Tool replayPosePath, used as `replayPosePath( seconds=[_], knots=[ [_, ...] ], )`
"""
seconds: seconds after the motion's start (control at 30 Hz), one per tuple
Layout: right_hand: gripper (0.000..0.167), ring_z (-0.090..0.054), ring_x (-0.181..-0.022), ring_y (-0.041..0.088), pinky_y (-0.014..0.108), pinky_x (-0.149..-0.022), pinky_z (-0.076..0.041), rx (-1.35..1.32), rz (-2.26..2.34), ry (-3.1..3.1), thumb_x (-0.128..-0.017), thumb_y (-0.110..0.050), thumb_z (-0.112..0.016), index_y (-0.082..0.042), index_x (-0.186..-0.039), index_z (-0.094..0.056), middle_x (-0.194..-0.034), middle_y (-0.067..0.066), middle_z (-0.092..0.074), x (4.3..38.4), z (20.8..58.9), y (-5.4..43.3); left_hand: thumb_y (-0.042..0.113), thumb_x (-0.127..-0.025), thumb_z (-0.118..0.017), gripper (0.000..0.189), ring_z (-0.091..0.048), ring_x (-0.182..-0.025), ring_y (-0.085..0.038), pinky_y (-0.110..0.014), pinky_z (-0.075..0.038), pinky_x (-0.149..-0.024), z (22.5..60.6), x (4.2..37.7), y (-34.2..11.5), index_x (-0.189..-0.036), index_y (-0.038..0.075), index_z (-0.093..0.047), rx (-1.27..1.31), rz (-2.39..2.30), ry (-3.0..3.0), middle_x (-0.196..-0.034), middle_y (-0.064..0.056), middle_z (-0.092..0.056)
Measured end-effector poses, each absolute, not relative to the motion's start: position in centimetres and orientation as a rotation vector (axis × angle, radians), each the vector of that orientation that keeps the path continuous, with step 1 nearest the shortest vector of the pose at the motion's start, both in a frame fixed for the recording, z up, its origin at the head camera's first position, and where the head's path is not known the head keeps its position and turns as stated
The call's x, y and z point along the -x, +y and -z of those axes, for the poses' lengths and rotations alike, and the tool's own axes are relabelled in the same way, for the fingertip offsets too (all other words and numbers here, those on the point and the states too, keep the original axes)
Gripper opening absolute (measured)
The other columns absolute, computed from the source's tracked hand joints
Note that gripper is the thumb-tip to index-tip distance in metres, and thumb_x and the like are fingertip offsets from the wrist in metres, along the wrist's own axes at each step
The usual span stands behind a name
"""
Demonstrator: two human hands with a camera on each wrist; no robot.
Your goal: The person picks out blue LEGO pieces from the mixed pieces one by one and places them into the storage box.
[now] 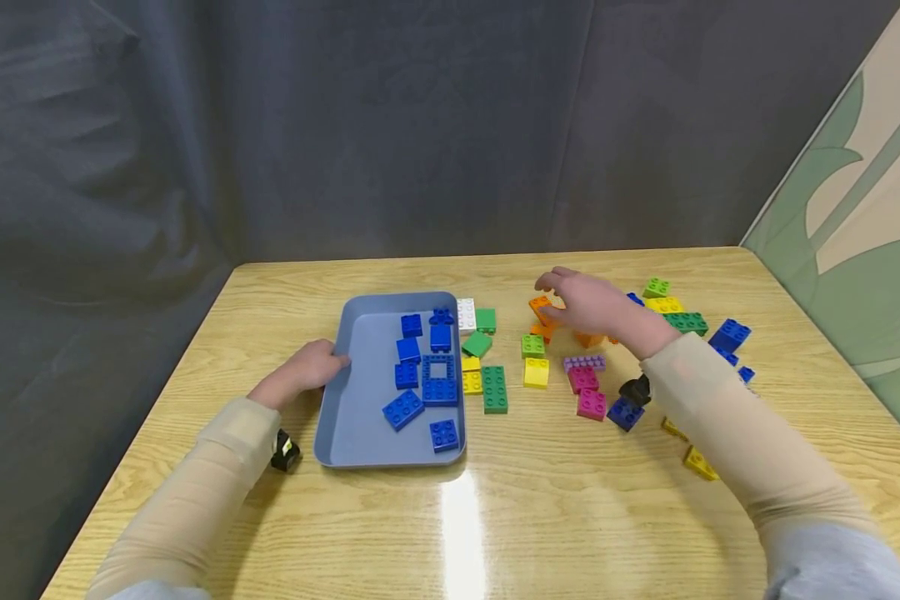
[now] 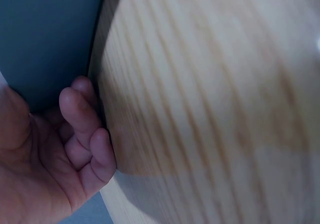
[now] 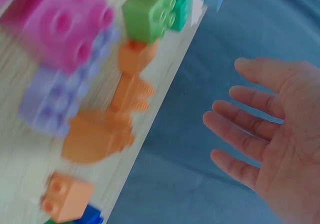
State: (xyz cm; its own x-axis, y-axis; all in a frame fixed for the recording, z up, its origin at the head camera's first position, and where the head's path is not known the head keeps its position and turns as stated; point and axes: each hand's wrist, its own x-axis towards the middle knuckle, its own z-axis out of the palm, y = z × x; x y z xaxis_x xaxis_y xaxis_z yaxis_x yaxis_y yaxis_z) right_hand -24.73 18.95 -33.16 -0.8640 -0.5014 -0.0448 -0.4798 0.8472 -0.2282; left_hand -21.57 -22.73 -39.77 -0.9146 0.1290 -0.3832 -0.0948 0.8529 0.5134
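Observation:
My left hand (image 1: 307,367) grips the left rim of a blue-grey tray (image 1: 330,417), thumb over the edge. In the left wrist view the fingers (image 2: 82,116) curl beside the tray wall (image 2: 50,43). Several blue bricks (image 1: 403,410) lie inside the tray, mostly along its right half. Over the orange bricks (image 1: 540,307) at the back right hovers my right hand (image 1: 592,304), holding nothing. Its fingers (image 3: 245,129) are spread and relaxed in the right wrist view, apart from the orange bricks (image 3: 95,136) on the table.
Right of the tray lie green (image 1: 495,390), yellow (image 1: 536,373), lime (image 1: 532,346) and white (image 1: 466,316) bricks. Pink (image 1: 592,404) and purple (image 1: 585,362) ones sit nearer the right forearm. More blue bricks (image 1: 730,335) are farther right. A dark curtain (image 1: 420,133) hangs behind the table.

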Motion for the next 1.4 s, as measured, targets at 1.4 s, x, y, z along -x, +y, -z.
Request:
replayPosePath(
  seconds=[1.4],
  knots=[
    [0.056, -0.052, -0.100, 0.045, 0.061, -0.088, -0.044, 0.194, 0.142, 2.875, -0.096, -0.027, -0.059, 0.012, -0.134, -0.042, -0.122, 0.035, -0.046, 28.2, 37.6, 28.6, 0.021, -0.100, -0.043, 0.028, -0.053, -0.060, -0.020, -0.031, -0.044, -0.056, 40.2, 21.5, -22.8, -0.086, 0.000, -0.056, -0.017, -0.770, 2.628, -0.073, -0.011, -0.056]
  ],
)
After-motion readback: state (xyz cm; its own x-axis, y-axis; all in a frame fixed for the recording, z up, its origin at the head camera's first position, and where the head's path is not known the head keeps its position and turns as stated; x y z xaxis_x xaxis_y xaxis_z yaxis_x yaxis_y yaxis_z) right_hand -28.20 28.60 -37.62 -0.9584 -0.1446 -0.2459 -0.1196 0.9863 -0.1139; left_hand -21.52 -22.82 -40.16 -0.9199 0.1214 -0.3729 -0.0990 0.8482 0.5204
